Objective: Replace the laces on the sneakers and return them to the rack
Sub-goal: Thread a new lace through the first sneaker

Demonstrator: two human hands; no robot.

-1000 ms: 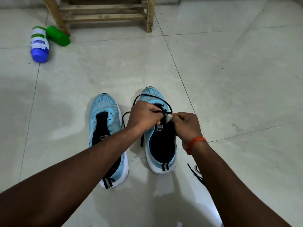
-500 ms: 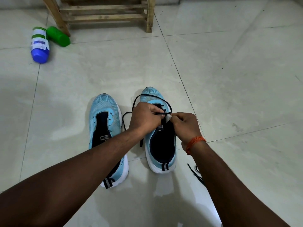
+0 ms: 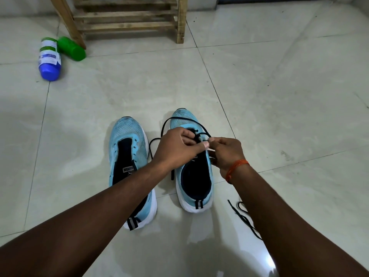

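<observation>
— So where is the lace now?
— I've got the black lace (image 3: 185, 119) through the far eyelets of the right-hand blue sneaker (image 3: 194, 176). It loops over the toe, and one end hangs down the shoe's left side. My left hand (image 3: 175, 148) and right hand (image 3: 225, 152) meet above the tongue, each pinching the lace.
— And the other shoe?
— My left-hand sneaker (image 3: 129, 156) stands just beside it on the tiled floor (image 3: 279, 96), eyelets bare, heel toward me. Another dark lace (image 3: 243, 216) lies loose by my right forearm, and an orange thread band (image 3: 236, 166) circles that wrist.
— The rack?
— I see the wooden rack (image 3: 127, 19) well apart at the far edge, with a blue bottle (image 3: 49, 58) and a green bottle (image 3: 71, 48) beside its left leg.
</observation>
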